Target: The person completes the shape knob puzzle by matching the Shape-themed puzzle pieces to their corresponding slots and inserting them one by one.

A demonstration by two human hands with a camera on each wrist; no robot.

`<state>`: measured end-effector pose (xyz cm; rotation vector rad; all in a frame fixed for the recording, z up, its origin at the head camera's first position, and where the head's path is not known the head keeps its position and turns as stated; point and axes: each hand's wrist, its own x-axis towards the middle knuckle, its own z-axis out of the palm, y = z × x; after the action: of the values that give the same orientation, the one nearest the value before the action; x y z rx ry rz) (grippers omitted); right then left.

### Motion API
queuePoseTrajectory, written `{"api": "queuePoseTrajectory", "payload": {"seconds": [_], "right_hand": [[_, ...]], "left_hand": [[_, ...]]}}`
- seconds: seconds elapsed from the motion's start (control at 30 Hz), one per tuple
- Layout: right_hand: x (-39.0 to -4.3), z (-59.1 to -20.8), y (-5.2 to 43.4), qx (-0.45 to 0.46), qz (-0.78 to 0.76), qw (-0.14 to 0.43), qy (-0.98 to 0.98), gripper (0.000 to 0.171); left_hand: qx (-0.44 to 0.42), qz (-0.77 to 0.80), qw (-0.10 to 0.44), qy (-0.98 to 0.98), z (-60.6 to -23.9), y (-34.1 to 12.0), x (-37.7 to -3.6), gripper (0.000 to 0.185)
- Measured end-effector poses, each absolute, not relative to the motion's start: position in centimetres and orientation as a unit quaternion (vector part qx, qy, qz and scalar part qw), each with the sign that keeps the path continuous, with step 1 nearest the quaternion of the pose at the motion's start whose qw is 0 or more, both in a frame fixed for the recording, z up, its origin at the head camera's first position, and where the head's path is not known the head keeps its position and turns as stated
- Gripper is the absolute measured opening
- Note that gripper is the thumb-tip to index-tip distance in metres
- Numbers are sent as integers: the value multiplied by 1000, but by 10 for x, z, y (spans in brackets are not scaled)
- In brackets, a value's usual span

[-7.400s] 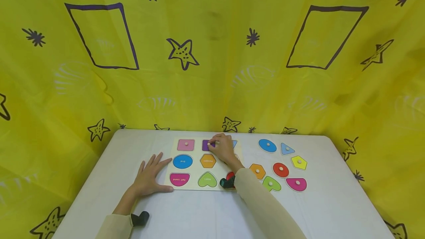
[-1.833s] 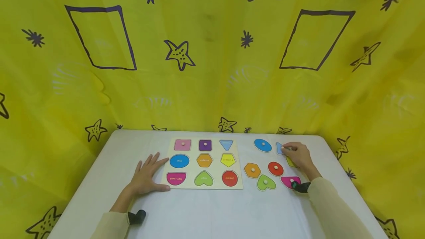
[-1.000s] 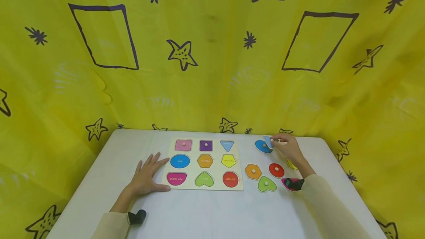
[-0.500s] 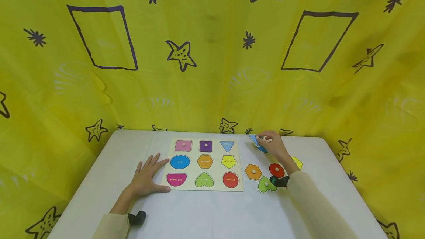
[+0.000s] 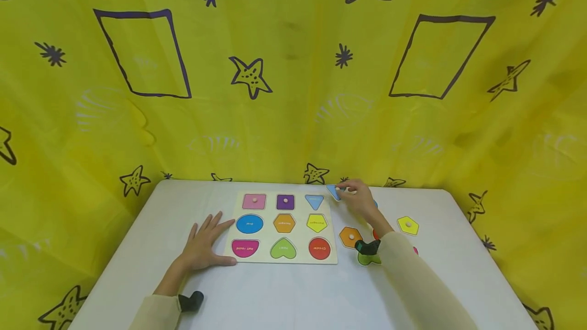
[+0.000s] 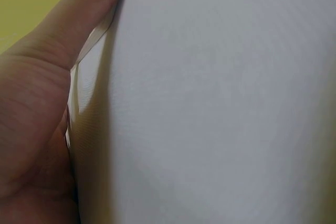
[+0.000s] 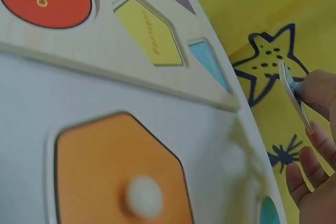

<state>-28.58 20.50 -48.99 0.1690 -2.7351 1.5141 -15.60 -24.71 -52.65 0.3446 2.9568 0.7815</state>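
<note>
My right hand (image 5: 359, 201) pinches a light blue triangle puzzle piece (image 5: 334, 192) by its knob, just off the top right corner of the wooden puzzle board (image 5: 300, 209). In the right wrist view the triangle piece (image 7: 292, 95) is held tilted, clear of the table. On the board, the triangle recess (image 5: 314, 201) shows bare light blue. A pink rectangle piece (image 5: 254, 201) and a purple square piece (image 5: 286, 201) sit in the top row. My left hand (image 5: 203, 247) lies with fingers spread, thumb and a fingertip at the board's left edge.
Right of the board lie an orange hexagon piece (image 5: 349, 237), a green heart piece (image 5: 367, 259) and a yellow pentagon piece (image 5: 408, 225). My right arm partly covers the red circle, blue oval and magenta half-round pieces. A yellow patterned curtain (image 5: 293, 116) hangs behind the white table (image 5: 266, 297).
The purple square went into the board earlier. Then my right hand picked up the light blue triangle on the right and carried it left, past the blue oval. My left hand stays put.
</note>
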Motion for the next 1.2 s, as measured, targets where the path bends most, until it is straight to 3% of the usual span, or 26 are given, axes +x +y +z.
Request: {"api": "queuePoseTrajectory", "payload": {"seconds": [0.4, 0.8, 1.2], "right_hand": [[-291, -510, 175, 23, 486, -21, -874, 17], [-290, -527, 153, 64, 463, 9, -884, 13], [-288, -528, 139, 34, 444, 20, -895, 15]], "left_hand": [[112, 245, 27, 963, -524, -244, -155, 106], [118, 264, -1, 957, -540, -250, -159, 109], [103, 249, 36, 962, -523, -245, -155, 108]]}}
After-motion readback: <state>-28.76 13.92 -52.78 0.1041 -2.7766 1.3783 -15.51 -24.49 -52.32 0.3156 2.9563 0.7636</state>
